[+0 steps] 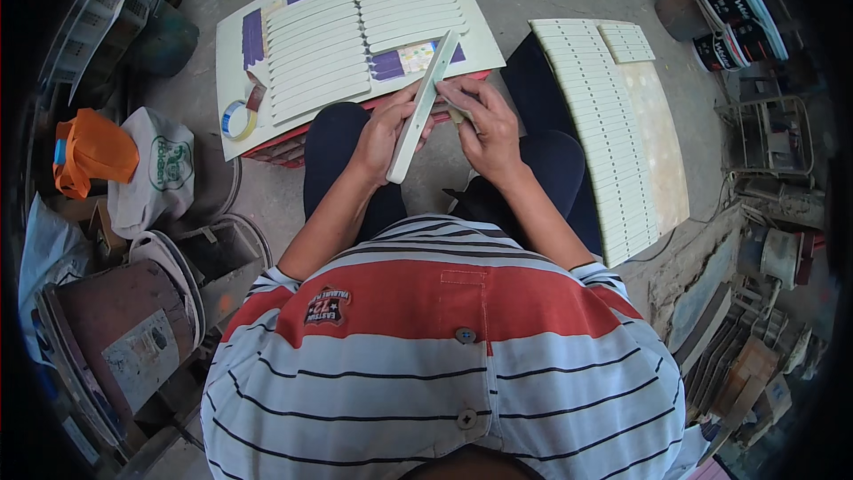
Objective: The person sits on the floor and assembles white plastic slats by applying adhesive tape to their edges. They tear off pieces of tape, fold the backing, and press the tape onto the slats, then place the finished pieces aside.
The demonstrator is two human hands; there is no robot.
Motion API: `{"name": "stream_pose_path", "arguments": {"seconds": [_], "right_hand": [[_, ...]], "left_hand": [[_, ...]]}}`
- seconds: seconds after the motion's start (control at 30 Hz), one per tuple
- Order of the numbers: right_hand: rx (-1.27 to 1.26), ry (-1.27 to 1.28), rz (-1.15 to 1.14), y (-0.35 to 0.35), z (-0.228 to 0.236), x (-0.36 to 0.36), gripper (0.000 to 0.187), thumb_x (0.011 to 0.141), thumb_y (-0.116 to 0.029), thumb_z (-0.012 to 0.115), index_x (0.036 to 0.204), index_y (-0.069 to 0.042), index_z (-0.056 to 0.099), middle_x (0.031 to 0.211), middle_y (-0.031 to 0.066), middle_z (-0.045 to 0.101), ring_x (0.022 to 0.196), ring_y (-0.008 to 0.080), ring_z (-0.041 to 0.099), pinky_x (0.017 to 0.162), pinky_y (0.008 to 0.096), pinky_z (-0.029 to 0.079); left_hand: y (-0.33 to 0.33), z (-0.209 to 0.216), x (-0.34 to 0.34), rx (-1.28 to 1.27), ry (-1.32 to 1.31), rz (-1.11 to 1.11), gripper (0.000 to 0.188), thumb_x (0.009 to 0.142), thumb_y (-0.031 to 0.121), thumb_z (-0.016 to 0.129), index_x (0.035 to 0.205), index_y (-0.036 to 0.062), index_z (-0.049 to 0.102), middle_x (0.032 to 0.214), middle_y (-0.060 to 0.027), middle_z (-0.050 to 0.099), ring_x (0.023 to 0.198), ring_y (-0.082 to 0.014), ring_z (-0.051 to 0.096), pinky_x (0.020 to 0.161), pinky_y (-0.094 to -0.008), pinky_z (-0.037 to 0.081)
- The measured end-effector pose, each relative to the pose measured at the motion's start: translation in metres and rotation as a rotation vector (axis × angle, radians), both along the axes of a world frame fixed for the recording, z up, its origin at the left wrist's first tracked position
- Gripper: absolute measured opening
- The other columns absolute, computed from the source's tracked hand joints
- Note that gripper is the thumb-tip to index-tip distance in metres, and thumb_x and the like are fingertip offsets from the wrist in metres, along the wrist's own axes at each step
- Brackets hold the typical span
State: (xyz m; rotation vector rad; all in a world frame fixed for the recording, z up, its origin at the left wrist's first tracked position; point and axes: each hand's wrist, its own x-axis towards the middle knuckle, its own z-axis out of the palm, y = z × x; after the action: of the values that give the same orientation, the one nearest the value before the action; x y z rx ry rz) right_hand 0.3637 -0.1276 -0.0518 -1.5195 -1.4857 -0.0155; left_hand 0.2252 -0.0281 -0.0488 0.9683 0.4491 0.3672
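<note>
A long, pale-white painted strip (406, 144) with small holes slants in front of me above my knees. The fingers of my left hand (382, 135) are wrapped around its lower half. At its upper right side, my right hand (489, 129) pinches a small folded tan piece (458, 113) that looks like sandpaper. That piece is close to the strip's edge; whether it touches is hard to tell. Just beyond my hands, rows of similar flat strips (315, 53) lie on a white board (233, 44) with purple patches.
A tape roll (237, 121) and a curled brown scrap (256, 97) lie on the board's left. At right, a second board (662, 124) carries many narrow strips (591, 98). Buckets (742, 9) stand far right; an orange bag (102, 153), a white sack (160, 169) and bins (222, 253) stand left.
</note>
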Motion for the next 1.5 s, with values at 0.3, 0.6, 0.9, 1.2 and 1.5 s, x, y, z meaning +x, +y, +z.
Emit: {"name": "stream_pose_path", "arguments": {"seconds": [0.3,0.6,0.9,1.2,1.5], "right_hand": [[0.052,-0.231,-0.162,0.002,-0.012,0.004,0.048,0.06,0.009,0.059,0.106,-0.004,0.061,0.097,0.0132,0.056,0.09,0.0306,0.055,0.078,0.037,0.045],[0.033,-0.228,-0.309,0.004,-0.007,0.024,0.047,0.059,0.013,0.057,0.103,-0.003,0.057,0.097,0.0145,0.054,0.09,0.033,0.055,0.077,0.0394,0.045],[0.063,-0.166,-0.371,0.002,-0.007,0.029,0.044,0.059,0.015,0.054,0.099,-0.002,0.056,0.094,0.0169,0.053,0.091,0.0343,0.054,0.078,0.0396,0.046],[0.06,-0.141,-0.4,0.007,-0.01,0.03,0.045,0.058,0.014,0.054,0.101,-0.001,0.056,0.095,0.0168,0.053,0.091,0.0349,0.054,0.078,0.0402,0.045],[0.099,-0.114,-0.35,0.008,-0.011,0.029,0.043,0.058,0.015,0.052,0.099,0.001,0.055,0.095,0.017,0.053,0.091,0.0349,0.053,0.08,0.0397,0.044]], "left_hand": [[-0.012,0.0,-0.01,0.084,0.144,-0.06,0.045,0.092,0.022,0.036,0.135,0.0088,0.042,0.068,-0.002,0.052,0.054,-0.0068,0.046,0.047,-0.0204,0.038],[-0.024,0.008,-0.014,0.21,0.113,-0.075,0.049,0.092,0.023,0.033,0.137,0.0027,0.036,0.059,-0.0024,0.048,0.044,-0.0067,0.039,0.04,-0.0198,0.033],[-0.025,0.0,-0.019,0.196,0.125,-0.072,0.046,0.09,0.015,0.039,0.134,0.0042,0.043,0.092,-0.0063,0.057,0.068,-0.0095,0.05,0.064,-0.0226,0.044],[-0.022,-0.004,-0.019,0.222,0.154,-0.1,0.045,0.09,0.015,0.039,0.134,0.0062,0.044,0.108,-0.0097,0.057,0.08,-0.0116,0.053,0.07,-0.0252,0.048],[-0.025,-0.003,-0.018,0.255,0.16,-0.071,0.044,0.091,0.014,0.039,0.133,0.004,0.044,0.113,-0.0086,0.058,0.091,-0.0118,0.053,0.077,-0.0246,0.046]]}}
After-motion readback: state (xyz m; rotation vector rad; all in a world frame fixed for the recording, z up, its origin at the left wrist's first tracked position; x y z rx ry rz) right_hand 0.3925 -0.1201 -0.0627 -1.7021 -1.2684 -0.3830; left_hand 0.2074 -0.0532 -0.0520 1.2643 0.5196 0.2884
